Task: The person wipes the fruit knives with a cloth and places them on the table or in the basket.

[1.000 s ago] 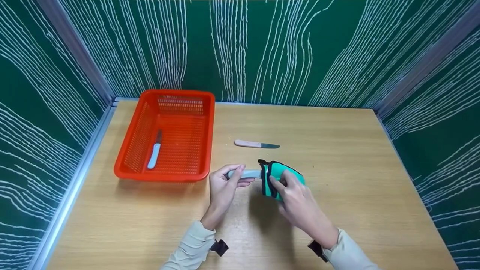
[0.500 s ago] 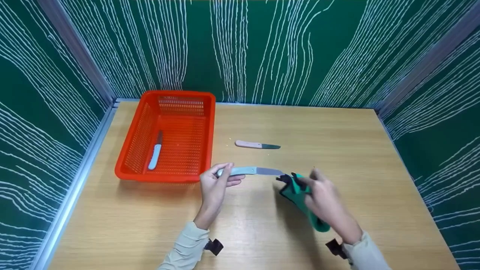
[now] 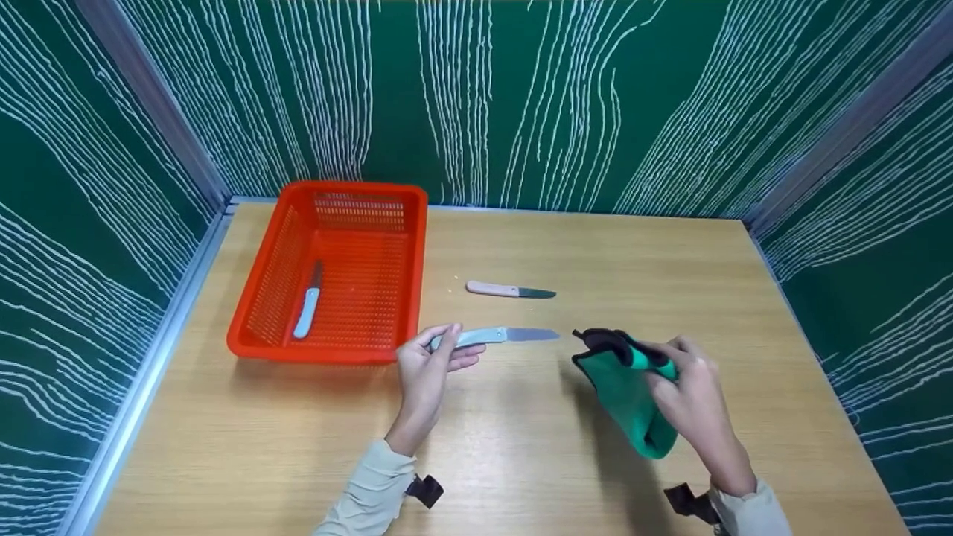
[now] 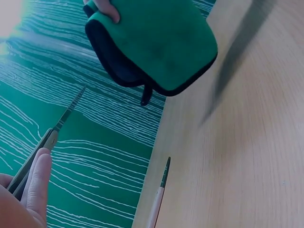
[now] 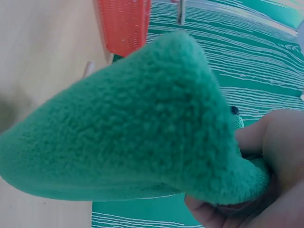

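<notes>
My left hand [image 3: 428, 368] pinches the pale blue handle of a knife [image 3: 484, 336], its bare blade pointing right above the table. To the right, my right hand [image 3: 696, 406] grips a folded green cloth with black edging [image 3: 629, 394], held off the tabletop. A gap separates the blade tip from the cloth. In the right wrist view the fuzzy cloth [image 5: 142, 128] fills the middle, bunched between thumb and fingers. The left wrist view shows the knife [image 4: 50, 137] in my fingers and the cloth [image 4: 156, 42] hanging beyond it.
An orange-red plastic basket [image 3: 423, 275] stands at the table's left, with a blue-handled knife [image 3: 307, 309] lying inside. A pink-handled knife [image 3: 495, 288] lies on the wooden table [image 3: 655, 260] beyond my hands. Green walls [image 3: 394, 89] with white lines enclose the table's back and sides.
The cloth, first wrapped around the blade, has come off its tip and moved right with my right hand. My left hand has shifted slightly left with the knife, exposing the blade.
</notes>
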Demonstrator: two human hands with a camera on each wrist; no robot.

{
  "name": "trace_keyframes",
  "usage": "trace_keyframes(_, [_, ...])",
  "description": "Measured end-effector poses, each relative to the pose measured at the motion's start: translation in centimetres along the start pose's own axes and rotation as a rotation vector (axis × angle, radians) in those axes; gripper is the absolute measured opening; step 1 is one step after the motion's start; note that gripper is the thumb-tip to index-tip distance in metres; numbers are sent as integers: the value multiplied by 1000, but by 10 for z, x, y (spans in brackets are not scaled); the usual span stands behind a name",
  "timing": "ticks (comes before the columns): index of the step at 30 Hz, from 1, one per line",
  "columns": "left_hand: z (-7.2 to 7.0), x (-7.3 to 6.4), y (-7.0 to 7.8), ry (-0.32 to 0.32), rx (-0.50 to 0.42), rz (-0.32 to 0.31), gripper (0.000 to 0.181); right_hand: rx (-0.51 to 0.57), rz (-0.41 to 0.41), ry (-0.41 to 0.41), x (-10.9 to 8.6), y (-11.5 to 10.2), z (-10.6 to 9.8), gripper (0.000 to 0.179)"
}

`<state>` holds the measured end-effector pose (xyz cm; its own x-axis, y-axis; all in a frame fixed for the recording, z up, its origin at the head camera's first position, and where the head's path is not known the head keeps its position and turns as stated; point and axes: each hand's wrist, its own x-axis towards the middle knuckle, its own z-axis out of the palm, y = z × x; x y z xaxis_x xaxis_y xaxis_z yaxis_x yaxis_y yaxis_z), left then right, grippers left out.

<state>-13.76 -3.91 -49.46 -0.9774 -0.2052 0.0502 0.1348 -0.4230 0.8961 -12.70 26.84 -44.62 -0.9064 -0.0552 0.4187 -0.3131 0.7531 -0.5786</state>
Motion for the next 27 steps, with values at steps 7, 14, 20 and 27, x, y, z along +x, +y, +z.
trace_keyframes(7, [5,-3,0,-18,18,7,25,76,119,136,9,-14,-14,12])
trace_keyframes(14, [11,-7,0,-49,36,14,24,234,50,234,19,-49,-9,7])
trace_keyframes(20, [15,-9,1,-46,68,-17,25,240,-217,176,21,-81,22,26])
trace_keyframes(27, [21,-10,6,-7,97,-50,25,-56,-361,-165,2,-101,65,48])
